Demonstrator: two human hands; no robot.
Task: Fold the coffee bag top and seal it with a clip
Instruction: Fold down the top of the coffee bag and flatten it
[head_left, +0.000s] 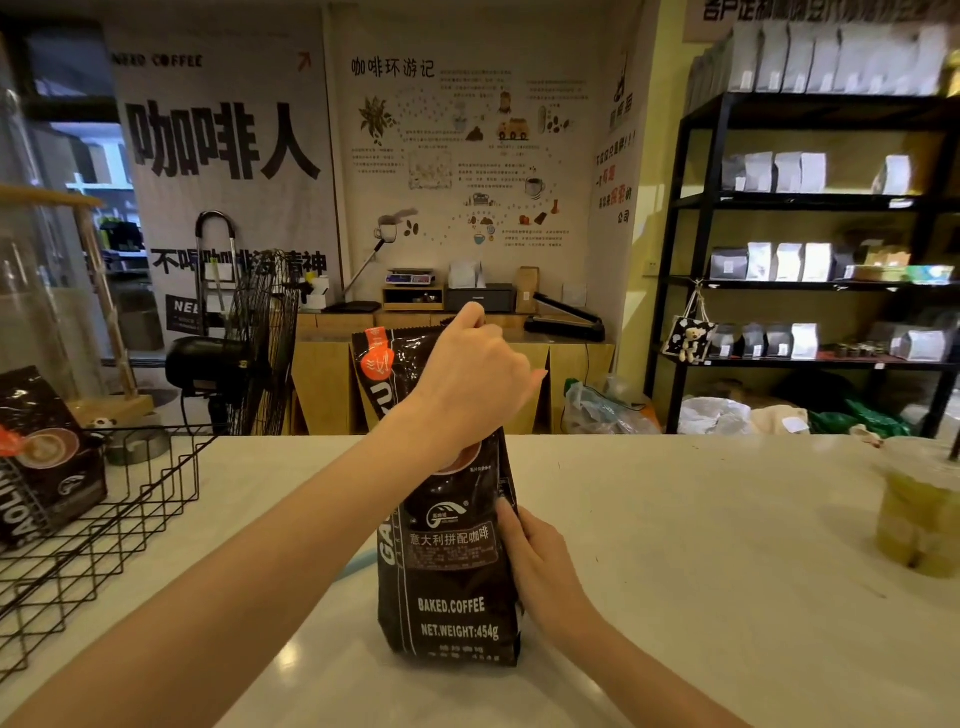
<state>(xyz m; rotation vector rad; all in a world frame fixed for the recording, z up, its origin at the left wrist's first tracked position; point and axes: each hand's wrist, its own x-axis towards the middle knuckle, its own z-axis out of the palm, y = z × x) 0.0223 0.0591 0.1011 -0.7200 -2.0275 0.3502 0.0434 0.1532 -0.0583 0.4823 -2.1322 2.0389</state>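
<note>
A tall dark brown coffee bag (452, 587) with white lettering stands upright on the white counter (701, 545), straight in front of me. My left hand (467, 384) reaches across its front and pinches the bag's top edge, fingers closed on it. My right hand (540, 561) grips the bag's right side at mid height and steadies it. A light blue object (361, 564) peeks out from behind the bag at its lower left; I cannot tell what it is. No clip shows clearly.
A black wire basket (119, 519) sits at the left with another coffee bag (44, 457) in it. A plastic cup of green drink (922, 512) stands at the counter's right edge. Beyond the counter are a fan, a wooden bench and black shelves.
</note>
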